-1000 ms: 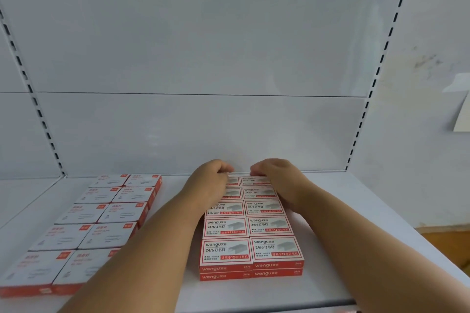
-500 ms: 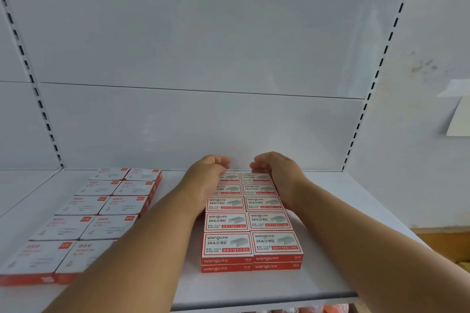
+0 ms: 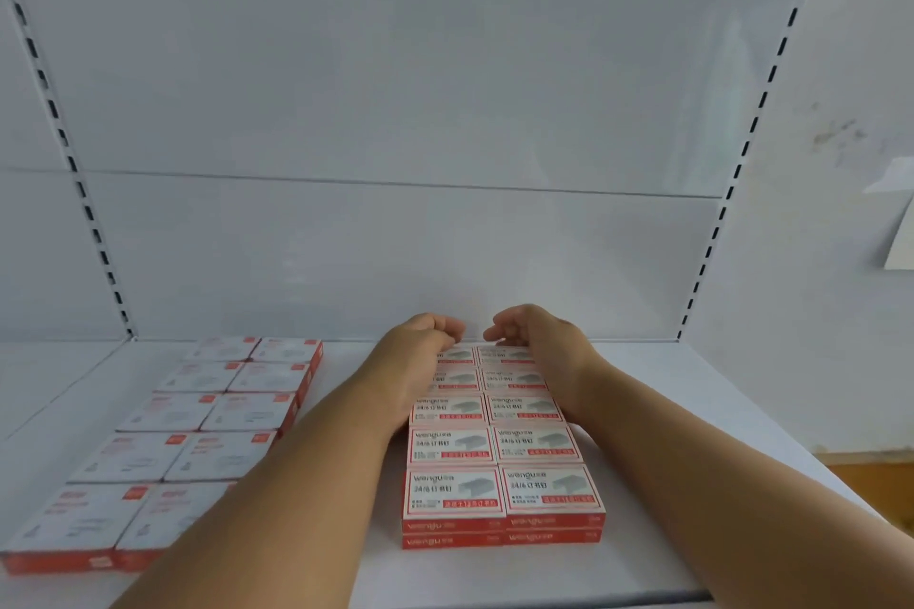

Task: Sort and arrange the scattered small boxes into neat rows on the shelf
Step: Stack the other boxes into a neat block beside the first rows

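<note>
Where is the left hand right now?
In the head view, the left hand sits at the far end of the staple boxes, near the shelf's back wall, beside the right hand.

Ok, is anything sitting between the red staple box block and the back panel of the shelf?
Nothing visible. The staple box block runs back to the back panel; only the left hand and right hand are at its far end, hiding the last boxes.
</note>
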`<state>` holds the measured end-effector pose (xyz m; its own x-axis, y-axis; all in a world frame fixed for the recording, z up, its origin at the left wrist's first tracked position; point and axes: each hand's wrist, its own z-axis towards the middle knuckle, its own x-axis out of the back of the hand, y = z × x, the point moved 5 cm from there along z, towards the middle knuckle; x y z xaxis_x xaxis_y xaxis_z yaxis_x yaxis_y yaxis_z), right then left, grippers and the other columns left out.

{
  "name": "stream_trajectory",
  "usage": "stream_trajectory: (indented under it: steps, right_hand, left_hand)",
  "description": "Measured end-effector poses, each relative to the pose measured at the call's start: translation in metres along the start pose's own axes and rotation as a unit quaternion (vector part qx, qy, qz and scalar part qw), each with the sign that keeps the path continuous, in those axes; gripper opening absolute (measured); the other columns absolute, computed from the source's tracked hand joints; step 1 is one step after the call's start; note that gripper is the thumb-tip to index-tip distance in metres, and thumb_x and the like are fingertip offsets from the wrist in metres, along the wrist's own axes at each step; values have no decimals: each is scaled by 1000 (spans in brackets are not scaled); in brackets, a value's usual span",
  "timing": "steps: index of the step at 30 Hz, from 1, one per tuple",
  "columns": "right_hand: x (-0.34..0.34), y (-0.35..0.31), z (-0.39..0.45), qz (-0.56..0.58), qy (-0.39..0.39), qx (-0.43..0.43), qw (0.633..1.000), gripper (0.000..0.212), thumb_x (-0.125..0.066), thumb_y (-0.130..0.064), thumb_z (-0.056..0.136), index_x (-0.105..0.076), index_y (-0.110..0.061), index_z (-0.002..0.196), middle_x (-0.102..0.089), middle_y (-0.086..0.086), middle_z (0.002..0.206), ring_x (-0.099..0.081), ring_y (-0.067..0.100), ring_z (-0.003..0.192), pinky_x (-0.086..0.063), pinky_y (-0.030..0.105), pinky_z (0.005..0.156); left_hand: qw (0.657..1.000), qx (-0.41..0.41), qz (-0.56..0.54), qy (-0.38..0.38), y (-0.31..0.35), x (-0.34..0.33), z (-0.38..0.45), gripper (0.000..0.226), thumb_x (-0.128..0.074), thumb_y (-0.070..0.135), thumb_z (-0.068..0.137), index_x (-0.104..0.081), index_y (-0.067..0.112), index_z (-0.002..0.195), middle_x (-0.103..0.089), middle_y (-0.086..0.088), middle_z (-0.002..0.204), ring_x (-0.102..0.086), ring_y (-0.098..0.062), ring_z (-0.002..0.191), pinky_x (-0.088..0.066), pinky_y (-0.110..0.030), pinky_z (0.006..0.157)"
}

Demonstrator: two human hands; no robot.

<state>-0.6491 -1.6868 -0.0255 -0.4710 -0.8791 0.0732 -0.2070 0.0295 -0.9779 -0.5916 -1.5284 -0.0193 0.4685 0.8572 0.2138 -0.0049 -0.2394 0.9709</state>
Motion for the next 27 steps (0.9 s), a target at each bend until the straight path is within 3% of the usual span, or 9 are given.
stream_trajectory:
  steps: [5,12,17,19,21,22,24,25,27]
  right_hand:
    - [0,-5,-7,-19,-2,19,1000,30,-50,-28,92,-70,-9,104,-73,7,101,-70,22,76,-56,24,54]
    - [12,-5,-16,-3,13,24,1000,25,-49,-24,95,-64,-8,106,-64,13,110,-65,24,83,-56,40,77]
    - [24,0,-30,-5,37,23,999,37,-43,-45,100,-57,-20,124,-52,1,138,-44,22,131,-28,44,114]
    - [21,5,-37,13,14,-11,1000,53,-35,-60,97,-48,-29,138,-37,-2,153,-30,23,143,-20,46,115]
    - [15,6,-43,50,-10,-31,998,63,-28,-68,94,-39,-33,145,-24,-3,160,-26,24,145,-30,40,108]
    - [12,6,-45,71,-21,-38,997,66,-25,-69,94,-36,-33,147,-22,-4,160,-36,24,140,-42,34,96]
    - [5,5,-50,92,-46,-47,994,66,-23,-70,93,-34,-36,148,-29,-4,157,-67,20,101,-55,30,64]
    - [3,6,-52,92,-53,-49,993,64,-23,-70,93,-33,-38,148,-40,-4,150,-71,16,77,-56,30,58]
    - [3,9,-52,76,-48,-44,995,62,-24,-70,93,-34,-40,147,-57,-10,116,-70,14,58,-56,30,61]
  left_hand:
    - [999,-10,38,1,4,1,-3,23,-45,18,99,-66,26,104,-72,-3,98,-74,-21,79,-62,-37,71]
    - [999,-4,36,18,12,6,-12,25,-43,16,99,-63,25,110,-68,-5,105,-72,-25,87,-61,-43,78]
    - [998,8,-4,59,10,14,-22,27,-40,18,100,-56,23,121,-64,-3,100,-66,-22,88,-58,-43,84]
    - [994,38,-83,61,2,14,-32,23,-42,24,102,-54,23,122,-59,1,91,-62,-19,85,-56,-45,87]
    - [982,71,-168,52,-3,12,-42,21,-45,33,102,-50,26,121,-53,5,79,-60,-17,76,-57,-43,80]
    - [979,77,-184,49,-4,11,-46,28,-44,37,102,-49,27,128,-52,6,74,-58,-14,67,-56,-35,66]
    - [979,72,-185,41,-3,11,-51,44,-41,41,103,-43,24,143,-59,5,59,-60,-11,47,-49,-22,42]
    - [977,73,-195,36,-3,10,-53,48,-39,43,103,-39,22,146,-61,8,48,-61,-9,39,-47,-20,36]
    - [974,80,-213,21,-7,7,-49,52,-37,48,102,-37,21,147,-62,12,43,-66,-9,43,-54,-26,45]
